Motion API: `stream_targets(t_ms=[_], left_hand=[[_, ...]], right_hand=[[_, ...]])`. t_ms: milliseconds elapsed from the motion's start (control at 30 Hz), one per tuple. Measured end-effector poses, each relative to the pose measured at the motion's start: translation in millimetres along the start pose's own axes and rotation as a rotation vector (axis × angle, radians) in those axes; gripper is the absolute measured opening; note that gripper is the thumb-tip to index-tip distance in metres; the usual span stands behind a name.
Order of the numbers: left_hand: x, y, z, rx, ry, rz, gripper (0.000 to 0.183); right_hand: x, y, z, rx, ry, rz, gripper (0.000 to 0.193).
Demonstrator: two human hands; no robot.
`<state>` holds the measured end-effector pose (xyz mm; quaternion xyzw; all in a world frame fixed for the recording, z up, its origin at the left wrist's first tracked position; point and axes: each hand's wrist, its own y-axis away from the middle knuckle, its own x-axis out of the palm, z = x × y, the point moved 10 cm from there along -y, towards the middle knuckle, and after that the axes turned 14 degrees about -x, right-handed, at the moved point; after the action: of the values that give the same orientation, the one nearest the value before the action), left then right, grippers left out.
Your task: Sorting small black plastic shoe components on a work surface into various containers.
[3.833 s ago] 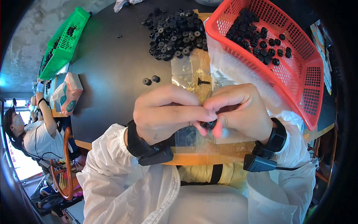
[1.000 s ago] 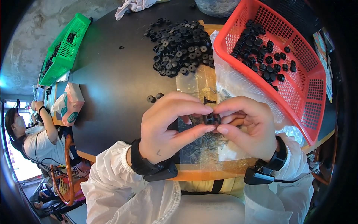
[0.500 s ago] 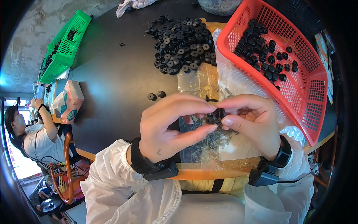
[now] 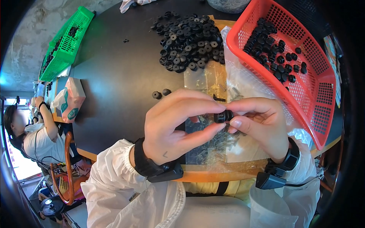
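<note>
Black round part (image 4: 223, 116), one: above counter (image 4: 114, 87), near scattered springs (image 4: 231, 143). Left hand (image 4: 165, 125): grip pinching part's left side. Right hand (image 4: 268, 127): grip pinching right side. Risk: fingertip-only contact; uneven squeeze could pop part loose, dropping it among springs.

To my left I see 1 pink tissue box (image 4: 74, 100) on the dark table (image 4: 110, 79), 1 person in a white top (image 4: 41, 146) near an orange-brown chair (image 4: 69, 171), and ahead of me, a white cloth (image 4: 134, 3)
</note>
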<state>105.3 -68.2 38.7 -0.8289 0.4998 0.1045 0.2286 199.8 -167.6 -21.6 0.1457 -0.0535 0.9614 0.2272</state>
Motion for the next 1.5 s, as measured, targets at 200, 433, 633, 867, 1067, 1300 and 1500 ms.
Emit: stream_targets(t_ms=[200, 433, 633, 867, 1067, 1300, 1500], left_hand=[[3, -2, 1, -0.043, -0.023, 0.014, 0.035], [3, -2, 4, -0.069, -0.054, 0.011, 0.035], [8, 0, -13, 0.149, -0.264, 0.016, 0.040], [2, -3, -1, -0.035, -0.139, 0.010, 0.037], [3, -3, -2, -0.038, -0.116, 0.037, 0.036], [8, -3, -7, 0.021, -0.155, 0.040, 0.036], [4, -4, 0, 0.003, -0.130, 0.062, 0.035]], right_hand=[[-4, -1, 1, -0.031, 0.061, -0.032, 0.030], [-4, 0, 9, -0.119, 0.216, -0.040, 0.028], [-6, 2, 12, -0.169, 0.282, -0.051, 0.026], [-5, -1, 30, -0.291, 0.447, -0.059, 0.026], [-4, -1, 31, -0.340, 0.456, -0.053, 0.024], [-2, 1, 38, -0.410, 0.522, -0.022, 0.025], [1, -3, 29, -0.267, 0.464, -0.001, 0.027]])
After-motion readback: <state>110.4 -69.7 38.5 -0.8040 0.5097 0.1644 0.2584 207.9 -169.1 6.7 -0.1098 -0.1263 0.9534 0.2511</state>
